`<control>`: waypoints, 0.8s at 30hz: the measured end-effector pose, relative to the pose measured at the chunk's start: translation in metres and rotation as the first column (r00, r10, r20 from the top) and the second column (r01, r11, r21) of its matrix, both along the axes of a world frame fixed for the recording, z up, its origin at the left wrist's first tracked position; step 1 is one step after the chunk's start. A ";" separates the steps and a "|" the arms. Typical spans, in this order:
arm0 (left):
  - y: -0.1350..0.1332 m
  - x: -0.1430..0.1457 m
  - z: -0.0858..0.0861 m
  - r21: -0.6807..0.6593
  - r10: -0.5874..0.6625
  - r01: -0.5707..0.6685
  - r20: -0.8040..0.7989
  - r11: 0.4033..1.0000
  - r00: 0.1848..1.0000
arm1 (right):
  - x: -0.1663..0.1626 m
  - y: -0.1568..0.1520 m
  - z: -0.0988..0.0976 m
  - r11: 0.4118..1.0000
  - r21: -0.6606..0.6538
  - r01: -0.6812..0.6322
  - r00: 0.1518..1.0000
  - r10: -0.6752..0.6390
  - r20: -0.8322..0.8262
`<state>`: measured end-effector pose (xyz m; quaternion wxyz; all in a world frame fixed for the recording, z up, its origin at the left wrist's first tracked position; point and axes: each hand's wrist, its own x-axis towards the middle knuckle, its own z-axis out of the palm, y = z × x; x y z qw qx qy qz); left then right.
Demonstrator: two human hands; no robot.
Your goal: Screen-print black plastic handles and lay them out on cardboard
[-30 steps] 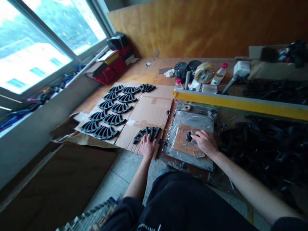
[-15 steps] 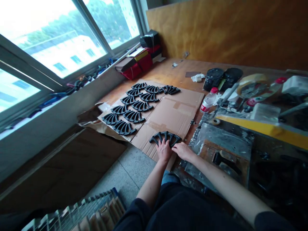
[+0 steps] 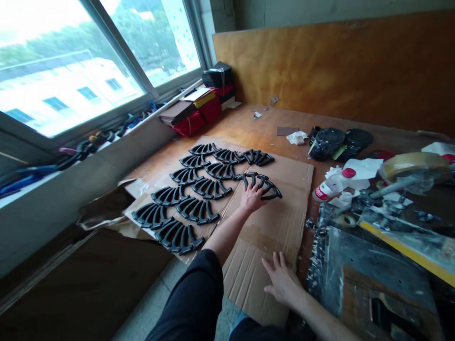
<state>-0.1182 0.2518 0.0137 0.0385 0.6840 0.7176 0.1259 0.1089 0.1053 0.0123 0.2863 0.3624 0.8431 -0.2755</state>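
My left hand point(image 3: 251, 198) reaches out over the cardboard sheet point(image 3: 280, 225) with its fingers closed on a black fan-shaped ribbed piece point(image 3: 272, 189). That piece is beside the right end of the rows of similar black fan-shaped pieces point(image 3: 197, 208), which lie overlapping in columns on the cardboard. Whether it rests on the sheet or is held just above it, I cannot tell. Nearer to me, my right hand point(image 3: 282, 279) has its fingers spread over the front part of the cardboard and holds nothing.
Right of the cardboard lie a red-capped bottle point(image 3: 334, 184), a roll of tape point(image 3: 344, 220) and a grey board point(image 3: 384, 260). Red and black boxes point(image 3: 197, 111) stand by the window. Crumpled white paper point(image 3: 297, 138) and dark wrapped bundles point(image 3: 327, 143) sit farther back.
My left hand has carried the black fan-shaped piece forward from the cardboard's near edge to the rows. My right hand has let go of it and opened. The view has shifted too.
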 end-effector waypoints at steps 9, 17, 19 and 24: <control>0.092 -0.041 -0.028 -0.152 0.193 -0.186 0.033 0.971 0.981 | -0.005 0.004 0.004 0.986 -0.155 0.055 0.994 -0.039 0.100; 0.049 -0.019 -0.062 0.036 0.291 -0.292 0.036 0.956 0.956 | 0.008 -0.008 -0.038 0.981 -0.158 0.116 0.990 -0.126 -0.057; 0.025 -0.006 -0.074 0.087 0.275 -0.281 0.078 0.956 0.958 | 0.008 -0.009 -0.034 0.979 -0.161 0.127 0.982 -0.147 -0.116; -0.028 0.017 -0.088 0.117 0.251 -0.278 0.206 0.953 0.946 | 0.022 0.007 -0.006 0.984 -0.134 0.118 0.920 -0.159 -0.359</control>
